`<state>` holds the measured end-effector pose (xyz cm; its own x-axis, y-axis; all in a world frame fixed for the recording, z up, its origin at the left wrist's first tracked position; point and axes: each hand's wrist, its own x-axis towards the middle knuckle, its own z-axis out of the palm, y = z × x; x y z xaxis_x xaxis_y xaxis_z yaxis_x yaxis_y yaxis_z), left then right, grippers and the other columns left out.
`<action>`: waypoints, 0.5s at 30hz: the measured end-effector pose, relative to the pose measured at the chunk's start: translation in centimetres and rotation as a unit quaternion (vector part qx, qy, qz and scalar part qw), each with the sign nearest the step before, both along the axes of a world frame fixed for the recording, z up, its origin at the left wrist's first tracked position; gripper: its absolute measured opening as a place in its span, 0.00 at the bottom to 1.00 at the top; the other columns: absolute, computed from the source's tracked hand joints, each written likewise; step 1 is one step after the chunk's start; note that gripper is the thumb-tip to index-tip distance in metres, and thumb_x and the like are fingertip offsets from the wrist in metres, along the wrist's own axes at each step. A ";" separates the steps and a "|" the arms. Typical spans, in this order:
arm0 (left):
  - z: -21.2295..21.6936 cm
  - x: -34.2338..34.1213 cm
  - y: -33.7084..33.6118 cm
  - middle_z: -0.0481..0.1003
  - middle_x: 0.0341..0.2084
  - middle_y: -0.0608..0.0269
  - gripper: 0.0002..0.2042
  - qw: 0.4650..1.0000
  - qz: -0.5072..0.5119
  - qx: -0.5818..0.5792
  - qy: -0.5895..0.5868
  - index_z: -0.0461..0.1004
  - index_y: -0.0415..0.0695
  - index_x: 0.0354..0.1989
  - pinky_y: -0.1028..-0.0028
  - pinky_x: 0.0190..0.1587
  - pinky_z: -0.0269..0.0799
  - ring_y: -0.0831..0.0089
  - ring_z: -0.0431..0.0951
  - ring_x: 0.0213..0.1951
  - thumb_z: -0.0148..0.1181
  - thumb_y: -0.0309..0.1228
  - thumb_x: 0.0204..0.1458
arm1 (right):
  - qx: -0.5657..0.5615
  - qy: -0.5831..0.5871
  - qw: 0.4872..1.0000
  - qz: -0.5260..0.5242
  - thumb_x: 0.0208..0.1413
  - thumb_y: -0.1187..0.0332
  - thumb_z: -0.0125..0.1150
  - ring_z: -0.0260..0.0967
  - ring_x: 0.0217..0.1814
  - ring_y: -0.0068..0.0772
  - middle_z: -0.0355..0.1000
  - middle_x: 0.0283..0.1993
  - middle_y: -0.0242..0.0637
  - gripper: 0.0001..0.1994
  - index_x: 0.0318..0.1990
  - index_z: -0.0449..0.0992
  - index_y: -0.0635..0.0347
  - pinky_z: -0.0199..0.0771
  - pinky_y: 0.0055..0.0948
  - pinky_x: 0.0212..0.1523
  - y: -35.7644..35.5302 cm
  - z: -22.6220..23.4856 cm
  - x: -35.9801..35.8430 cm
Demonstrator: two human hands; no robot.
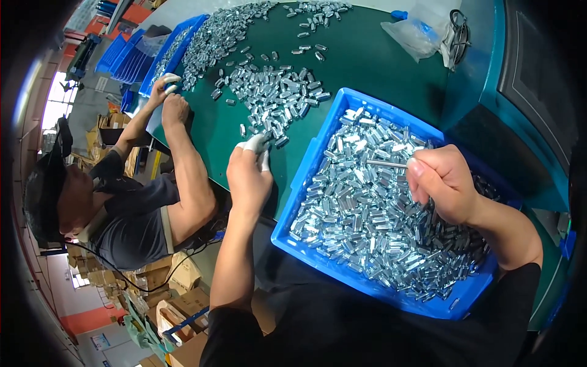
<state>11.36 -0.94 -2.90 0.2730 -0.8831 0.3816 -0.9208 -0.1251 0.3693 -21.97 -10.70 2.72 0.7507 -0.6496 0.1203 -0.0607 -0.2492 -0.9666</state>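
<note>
My right hand (443, 182) is closed round a thin metal rod (388, 164), pinched between thumb and fingers. The rod points left over a blue plastic bin (310, 160) heaped with short, shiny hexagonal metal pieces (367, 202), like long nuts. White coverings sit on the fingertips of my left hand (249, 174). Its fingers are curled together at the near edge of a loose pile of the same pieces (275, 98) on the green tabletop (379, 61). Whether a piece is between those fingertips is hidden.
A co-worker (128, 208) sits at the left, both hands near a long blue tray (158, 64) of pieces. More pieces (220, 37) heap at the back. A clear plastic bag (413, 37) and a black cable coil (458, 40) lie back right, beside a teal machine housing (489, 116).
</note>
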 end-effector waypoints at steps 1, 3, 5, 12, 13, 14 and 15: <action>0.6 -0.2 0.2 0.76 0.35 0.49 0.16 0.999 0.028 0.016 0.033 0.76 0.41 0.48 0.64 0.39 0.75 0.55 0.78 0.36 0.63 0.17 0.50 | 0.003 -0.003 1.000 -0.003 0.66 0.67 0.44 0.67 0.15 0.24 0.67 0.13 0.33 0.20 0.20 0.69 0.63 0.65 0.24 0.21 0.0 -0.2 0.0; 2.1 -0.8 1.4 0.75 0.37 0.57 0.18 0.985 0.019 0.023 0.171 0.75 0.43 0.54 0.71 0.39 0.73 0.68 0.77 0.38 0.59 0.16 0.54 | -0.001 0.004 1.000 0.003 0.66 0.68 0.43 0.67 0.15 0.24 0.67 0.13 0.33 0.20 0.20 0.69 0.63 0.65 0.24 0.21 -0.1 0.0 0.1; 3.7 -2.5 1.6 0.75 0.40 0.63 0.19 0.934 -0.050 0.011 0.354 0.74 0.43 0.57 0.76 0.40 0.72 0.76 0.75 0.40 0.56 0.17 0.57 | -0.006 0.004 1.000 0.006 0.66 0.68 0.43 0.67 0.14 0.24 0.67 0.13 0.33 0.21 0.19 0.69 0.63 0.65 0.24 0.21 0.0 0.0 0.1; 4.7 -11.2 -0.2 0.76 0.38 0.60 0.10 0.717 -0.205 0.066 0.663 0.69 0.38 0.48 0.72 0.44 0.78 0.71 0.81 0.40 0.57 0.18 0.59 | 0.003 -0.015 1.000 0.014 0.67 0.69 0.45 0.64 0.15 0.21 0.68 0.14 0.31 0.20 0.20 0.70 0.63 0.62 0.23 0.21 0.2 -1.1 -0.4; 3.9 -11.4 -0.4 0.76 0.38 0.60 0.09 0.707 -0.220 0.072 0.668 0.69 0.39 0.46 0.73 0.44 0.78 0.71 0.81 0.40 0.57 0.18 0.59 | 0.009 -0.001 1.000 0.006 0.66 0.69 0.46 0.64 0.15 0.21 0.67 0.14 0.31 0.20 0.19 0.70 0.63 0.62 0.23 0.21 0.3 -1.1 -0.4; 3.4 -11.4 -0.4 0.76 0.38 0.60 0.08 0.697 -0.234 0.079 0.673 0.69 0.39 0.45 0.73 0.44 0.78 0.72 0.81 0.41 0.57 0.17 0.59 | 0.005 -0.003 1.000 0.011 0.66 0.69 0.46 0.64 0.15 0.21 0.67 0.14 0.31 0.20 0.19 0.70 0.63 0.62 0.23 0.21 0.1 -1.0 -0.2; 3.8 -11.5 -0.1 0.77 0.38 0.60 0.08 0.691 -0.227 0.091 0.680 0.69 0.39 0.44 0.74 0.44 0.78 0.72 0.81 0.40 0.57 0.18 0.59 | -0.003 0.014 1.000 0.014 0.66 0.69 0.46 0.64 0.15 0.21 0.67 0.14 0.31 0.20 0.19 0.70 0.62 0.62 0.24 0.20 0.2 -0.9 -0.2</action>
